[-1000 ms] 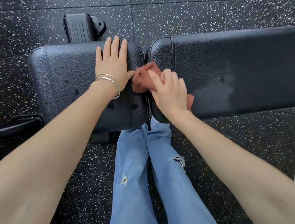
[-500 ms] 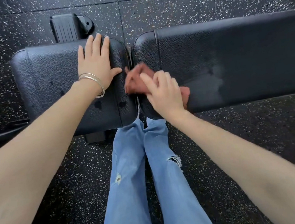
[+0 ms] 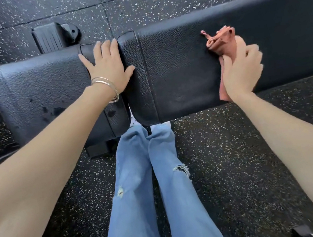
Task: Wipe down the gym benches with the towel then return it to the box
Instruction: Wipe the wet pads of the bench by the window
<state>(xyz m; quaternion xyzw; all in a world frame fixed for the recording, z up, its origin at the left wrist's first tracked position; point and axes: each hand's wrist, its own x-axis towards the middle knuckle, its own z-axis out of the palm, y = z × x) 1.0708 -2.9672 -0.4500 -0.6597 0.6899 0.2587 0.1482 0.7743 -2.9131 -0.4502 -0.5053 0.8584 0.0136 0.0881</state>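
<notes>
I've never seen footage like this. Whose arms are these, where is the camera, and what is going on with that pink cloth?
There is no machine here. A person wears a camera on the head, looking down, so you see their own arms and jeans above a speckled floor. Across the view lies a black gym bench, with a short pad and a long pad. The left hand, with bangles at the wrist, rests flat on the short pad's end, its thumb reaching across the gap. The right hand grips a pink towel pressed on the long pad, to wipe it. Dark spots show on the short pad.
</notes>
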